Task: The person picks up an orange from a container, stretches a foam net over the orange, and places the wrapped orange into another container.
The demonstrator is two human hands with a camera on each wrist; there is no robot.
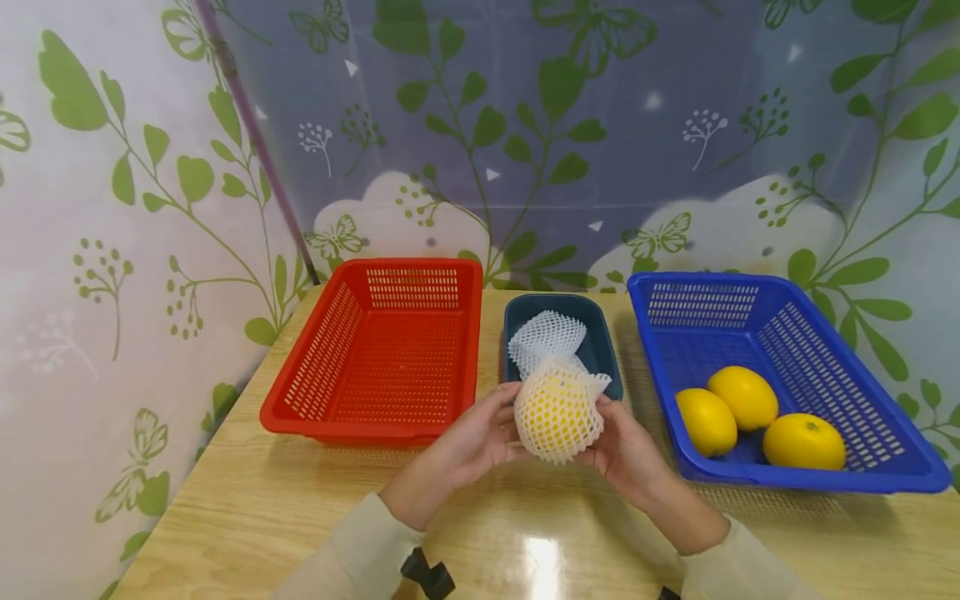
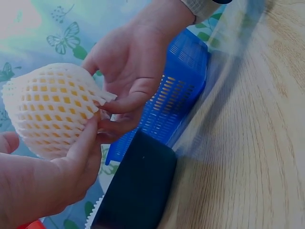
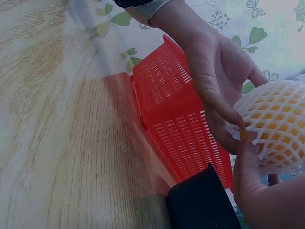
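Note:
A round yellow fruit in a white foam net sleeve (image 1: 558,418) is held up between both hands, above the front of a small dark teal tray (image 1: 603,354). My left hand (image 1: 483,437) grips its left side, fingers curved round underneath. From the right, my right hand (image 1: 630,457) holds the sleeve with curled fingers. In the left wrist view the fingers of both hands meet at the open edge of the net (image 2: 107,95), and a bit of yellow fruit peeks out there. Empty white foam nets (image 1: 551,337) lie in the tray, partly hidden behind the fruit.
On the left of the wooden table (image 1: 217,500) stands an empty red plastic basket (image 1: 405,429). A blue basket (image 1: 795,477) on the right holds three bare yellow fruits (image 1: 804,442). Behind hangs a leaf-patterned curtain (image 1: 480,150).

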